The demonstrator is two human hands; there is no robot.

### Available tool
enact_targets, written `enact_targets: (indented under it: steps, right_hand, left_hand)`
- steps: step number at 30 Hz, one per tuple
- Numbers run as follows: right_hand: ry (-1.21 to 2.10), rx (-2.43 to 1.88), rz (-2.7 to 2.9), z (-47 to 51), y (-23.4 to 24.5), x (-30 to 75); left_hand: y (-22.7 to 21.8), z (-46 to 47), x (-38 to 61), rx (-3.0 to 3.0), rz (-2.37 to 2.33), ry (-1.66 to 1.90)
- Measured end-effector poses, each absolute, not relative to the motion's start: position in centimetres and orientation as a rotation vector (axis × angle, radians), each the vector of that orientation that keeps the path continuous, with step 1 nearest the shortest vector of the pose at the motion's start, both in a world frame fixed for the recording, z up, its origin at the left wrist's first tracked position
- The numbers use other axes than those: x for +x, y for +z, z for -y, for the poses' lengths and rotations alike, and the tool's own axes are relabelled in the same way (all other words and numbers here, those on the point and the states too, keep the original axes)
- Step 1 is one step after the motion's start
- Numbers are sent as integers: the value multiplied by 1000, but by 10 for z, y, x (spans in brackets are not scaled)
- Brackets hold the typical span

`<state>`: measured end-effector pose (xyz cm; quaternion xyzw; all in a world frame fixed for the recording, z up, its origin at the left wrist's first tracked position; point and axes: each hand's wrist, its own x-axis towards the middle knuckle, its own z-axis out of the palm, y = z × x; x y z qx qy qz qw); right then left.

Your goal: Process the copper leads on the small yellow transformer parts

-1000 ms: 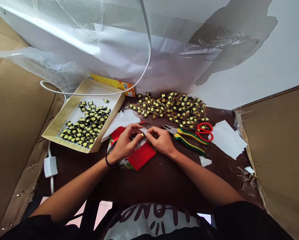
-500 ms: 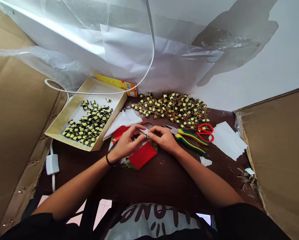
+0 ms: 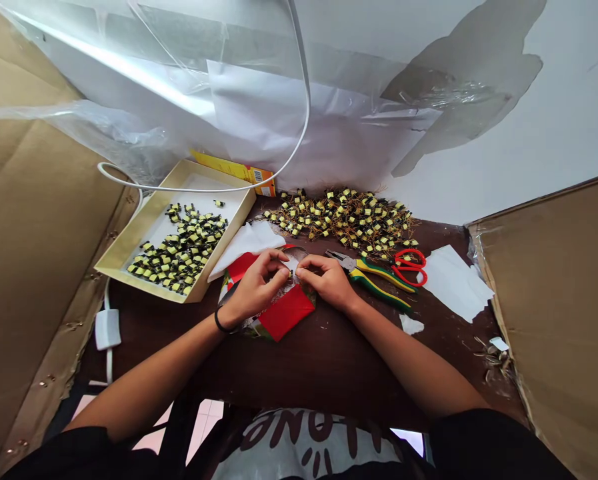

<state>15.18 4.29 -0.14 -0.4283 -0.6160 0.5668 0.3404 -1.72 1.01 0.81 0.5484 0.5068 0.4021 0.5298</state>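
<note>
Shirt (image 3: pixel 279 457), lettering unclear; yellow packaging (image 3: pixel 229 165), barcode (image 3: pixel 257 175), print too small

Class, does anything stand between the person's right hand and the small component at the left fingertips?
Nothing visible does. The right hand is close beside the small component, which the left hand holds; whether the right touches it is too small to tell.
</note>
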Motion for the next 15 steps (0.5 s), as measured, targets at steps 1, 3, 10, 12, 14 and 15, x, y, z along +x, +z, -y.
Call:
enact_targets:
  steps: [1,3,10,12,14,15]
  right_hand:
    - [1457,-1115,1619,-43,-2,152]
    - [1424,-1112,1653,-43,-2,152]
    - [1339,-1117,1687,-43,-2,152]
    - [1319,-1121,1680,-42,-2,152]
    - [1311,-1133,1663,-41,-2,152]
    - [1309,-1139,1653,-40,-2,152]
  left_hand:
    - [8,-10,-18,1303,-1201,957]
    - [7,-10,-18,1297,-1190,955]
    - [7,-11,-19,1355,-1160,937]
    - [7,-11,-19,1363,-1158,927]
    - [8,-10,-19,1366,-1166,918]
    - [9,-10,-18,1367,-1171,913]
